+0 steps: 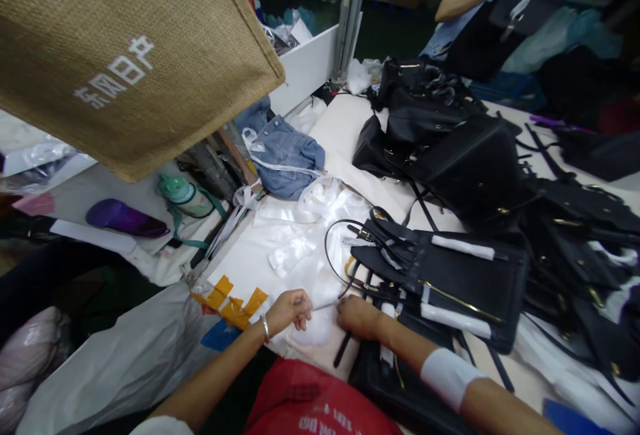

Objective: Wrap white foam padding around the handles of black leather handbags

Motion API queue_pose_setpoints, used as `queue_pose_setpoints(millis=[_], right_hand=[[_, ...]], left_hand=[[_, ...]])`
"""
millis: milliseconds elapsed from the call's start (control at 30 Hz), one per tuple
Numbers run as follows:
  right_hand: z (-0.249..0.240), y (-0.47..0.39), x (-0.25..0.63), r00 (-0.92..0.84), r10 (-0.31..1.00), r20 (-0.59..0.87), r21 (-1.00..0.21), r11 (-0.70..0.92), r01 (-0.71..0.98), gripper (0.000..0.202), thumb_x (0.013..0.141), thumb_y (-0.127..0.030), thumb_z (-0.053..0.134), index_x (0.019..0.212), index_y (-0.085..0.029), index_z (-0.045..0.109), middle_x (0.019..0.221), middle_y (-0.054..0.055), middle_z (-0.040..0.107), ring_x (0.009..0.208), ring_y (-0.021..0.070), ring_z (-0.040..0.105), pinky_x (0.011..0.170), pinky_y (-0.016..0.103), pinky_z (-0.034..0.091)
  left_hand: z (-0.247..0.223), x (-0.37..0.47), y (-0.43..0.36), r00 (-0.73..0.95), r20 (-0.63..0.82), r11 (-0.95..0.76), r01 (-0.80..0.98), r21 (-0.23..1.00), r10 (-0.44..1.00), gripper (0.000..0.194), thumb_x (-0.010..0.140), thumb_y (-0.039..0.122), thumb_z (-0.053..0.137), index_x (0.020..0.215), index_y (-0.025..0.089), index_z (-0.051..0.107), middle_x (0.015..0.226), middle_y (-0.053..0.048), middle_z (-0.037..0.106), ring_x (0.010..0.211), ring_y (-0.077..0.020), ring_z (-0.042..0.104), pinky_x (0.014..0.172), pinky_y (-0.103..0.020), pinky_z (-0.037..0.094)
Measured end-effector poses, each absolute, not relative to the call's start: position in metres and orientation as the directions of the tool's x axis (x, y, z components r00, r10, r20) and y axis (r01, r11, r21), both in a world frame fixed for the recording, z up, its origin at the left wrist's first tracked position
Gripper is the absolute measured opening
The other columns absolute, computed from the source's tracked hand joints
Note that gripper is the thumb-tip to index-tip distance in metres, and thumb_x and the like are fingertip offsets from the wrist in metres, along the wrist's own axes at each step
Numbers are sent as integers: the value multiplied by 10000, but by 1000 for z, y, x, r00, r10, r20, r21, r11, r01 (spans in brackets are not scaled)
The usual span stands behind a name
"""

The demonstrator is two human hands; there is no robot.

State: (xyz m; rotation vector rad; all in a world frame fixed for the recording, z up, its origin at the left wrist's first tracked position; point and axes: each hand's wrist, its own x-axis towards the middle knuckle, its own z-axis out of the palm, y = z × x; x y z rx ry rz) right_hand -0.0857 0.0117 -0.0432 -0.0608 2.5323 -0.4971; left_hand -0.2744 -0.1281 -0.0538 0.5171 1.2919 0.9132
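Observation:
My left hand (pixel 291 311), with a bracelet on its wrist, is closed over the near edge of the table, its fingers curled in. My right hand (pixel 358 317) is closed beside the black bags, its fingertips pointing left. Something thin and pale seems to run between the two hands, too small to make out. Shiny white wrapping (pixel 310 241) lies just beyond them. Right of my hands is a black backpack (pixel 450 275) with white-wrapped straps and gold zippers, lying on another black bag (pixel 390 381).
A burlap bag (pixel 130 48) hangs at the upper left. Below it are a purple bottle (pixel 125 217) and a green bottle (pixel 185 195). Denim cloth (pixel 287 158) lies behind the wrapping. Black bags (pixel 460 161) pile up on the right. A person (pixel 470 1) stands across the table.

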Motion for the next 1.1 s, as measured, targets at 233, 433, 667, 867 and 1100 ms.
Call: queue_pose_setpoints(millis=[233, 433, 667, 867, 1100], right_hand=[[24, 39, -66, -903, 142, -406, -667, 629, 399, 237, 816, -314, 536, 1029, -226, 594, 824, 17, 652, 740, 162, 582, 671, 242, 378], [29, 45, -65, -879, 389, -275, -759, 473, 447, 229, 887, -367, 456, 938, -218, 621, 872, 25, 650, 790, 162, 576, 716, 245, 391], [24, 37, -67, -874, 429, -228, -706, 545, 452, 203, 884, -360, 463, 886, -219, 609, 836, 20, 641, 792, 162, 572, 721, 246, 390], [23, 36, -66, -897, 397, -192, -686, 600, 412, 187, 888, -342, 463, 906, -220, 604, 853, 19, 645, 827, 160, 575, 737, 245, 384], [22, 34, -67, -907, 373, -193, -649, 645, 403, 192, 886, -319, 473, 966, -225, 620, 891, 31, 656, 859, 167, 581, 778, 260, 377]], left_hand=[[-55, -281, -129, -45, -542, 521, -216, 825, 839, 231, 771, 368, 581, 758, 147, 516, 650, -7, 641, 457, -99, 592, 426, -189, 395], [-50, -281, -125, -10, -534, 525, -168, 834, 845, 170, 780, 309, 562, 784, 141, 536, 647, 0, 630, 456, -94, 585, 426, -187, 380], [-44, -277, -124, 2, -532, 525, -164, 835, 847, 177, 779, 316, 567, 787, 143, 531, 655, -5, 636, 463, -96, 591, 428, -187, 379], [-43, -275, -123, -1, -529, 522, -163, 837, 849, 177, 783, 314, 565, 789, 147, 510, 646, -1, 631, 454, -96, 587, 420, -185, 377], [-38, -270, -121, 42, -557, 551, -219, 805, 830, 252, 810, 377, 529, 907, 150, 480, 753, -35, 658, 503, -115, 627, 449, -205, 442]])
